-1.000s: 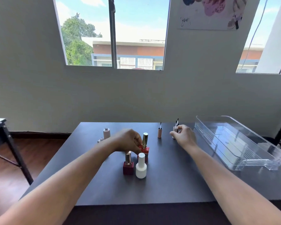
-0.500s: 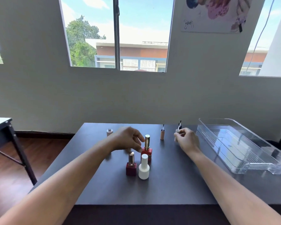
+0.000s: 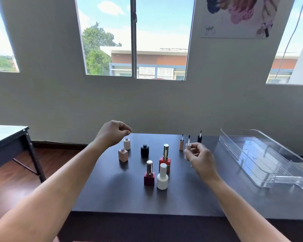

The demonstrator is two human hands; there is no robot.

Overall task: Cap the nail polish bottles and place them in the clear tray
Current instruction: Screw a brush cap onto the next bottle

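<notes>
– Pale pink cap [image 3: 188,147]: position and grip?
– My right hand [image 3: 200,158] pinches it between thumb and fingertips, raised above the dark table [image 3: 112,198], brush end up. It is just right of the peach cap [image 3: 181,145], which stands inverted on the table. A black cap [image 3: 199,139] stands inverted farther right.
– Left hand?
– My left hand [image 3: 114,133] is raised over the far left of the group, fingers curled in, with nothing in them. Below it stands a pale pink open bottle [image 3: 127,144]. A peach open bottle [image 3: 123,155] is just nearer, and a black open bottle [image 3: 144,151] is to their right.
– Capped units?
– Three, centre: a red bottle [image 3: 165,162] with a gold cap, then a dark red bottle [image 3: 149,179] and a white bottle [image 3: 162,179] side by side, nearer me.
– Clear tray?
– The clear tray [image 3: 262,154] sits at the right of the table, well apart from every bottle.
</notes>
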